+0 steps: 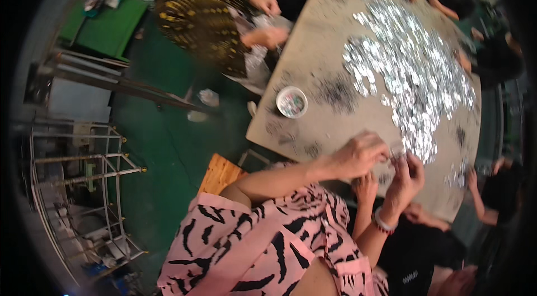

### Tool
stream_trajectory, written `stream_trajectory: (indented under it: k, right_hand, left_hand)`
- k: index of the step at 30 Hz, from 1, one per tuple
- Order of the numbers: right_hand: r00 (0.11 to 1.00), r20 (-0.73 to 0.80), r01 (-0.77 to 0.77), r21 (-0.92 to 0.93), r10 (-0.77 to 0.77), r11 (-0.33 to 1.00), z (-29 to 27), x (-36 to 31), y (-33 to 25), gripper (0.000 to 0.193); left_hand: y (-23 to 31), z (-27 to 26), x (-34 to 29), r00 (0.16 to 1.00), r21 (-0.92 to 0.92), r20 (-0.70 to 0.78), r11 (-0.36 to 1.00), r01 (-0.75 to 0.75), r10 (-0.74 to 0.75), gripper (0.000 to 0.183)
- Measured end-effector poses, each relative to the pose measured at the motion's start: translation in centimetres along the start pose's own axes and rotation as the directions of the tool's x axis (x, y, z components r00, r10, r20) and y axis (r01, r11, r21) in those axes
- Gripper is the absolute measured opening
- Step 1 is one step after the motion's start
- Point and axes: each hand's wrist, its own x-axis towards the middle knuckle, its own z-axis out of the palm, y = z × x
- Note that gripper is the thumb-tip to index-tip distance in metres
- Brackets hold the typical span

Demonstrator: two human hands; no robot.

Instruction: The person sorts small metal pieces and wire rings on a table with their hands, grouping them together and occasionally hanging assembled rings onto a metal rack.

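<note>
From the head view, I see the left hand and right hand pinching a small shiny piece between their fingers near the worktop's silvery pile, best kept steady with light pressure.

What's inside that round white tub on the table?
The white tub holds small bits, some pinkish and greenish, too small to identify; anything beneath that top layer is covered.

Metal-framed rack on green floor, left; wooden seat; green table upper left.
</note>
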Motion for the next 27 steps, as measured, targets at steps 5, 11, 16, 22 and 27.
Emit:
stream_trajectory:
  k: [5, 11, 16, 22, 27]
  right_hand:
    - [0.996, 0.072, 0.037, 0.144, -0.047, 0.989, -0.7, -0.4, 0.7, 0.014]
    - [0.998, 0.009, 0.060, 0.081, -0.061, 0.995, -1.0, -0.5, 0.7, 0.014]
    - [0.997, -0.054, 0.065, 0.175, -0.056, 0.982, -0.5, -0.7, -0.4, 0.012]
    - [0.997, -0.070, 0.018, 0.389, 0.010, 0.921, -1.3, -0.5, -0.1, 0.012]
    - [0.986, -0.166, 0.057, 0.275, -0.011, 0.960, -1.9, 0.6, -0.6, 0.011]
  left_hand:
    - [0.3, 1.1, -0.2, 1.000, -0.066, 0.005, 0.998, 0.023, -0.023, 0.015]
    - [0.5, 1.3, 0.2, 0.998, -0.025, 0.050, 0.999, 0.030, -0.028, 0.016]
    - [-0.6, 1.8, 0.0, 0.997, -0.010, 0.069, 1.000, 0.021, -0.020, 0.017]
    - [-1.6, 0.3, 0.3, 0.993, -0.098, -0.032, 0.989, 0.112, -0.116, 0.033]
    - [-14.7, -1.6, -1.7, 0.731, 0.336, 0.158, 0.732, 0.592, -0.664, 0.030]
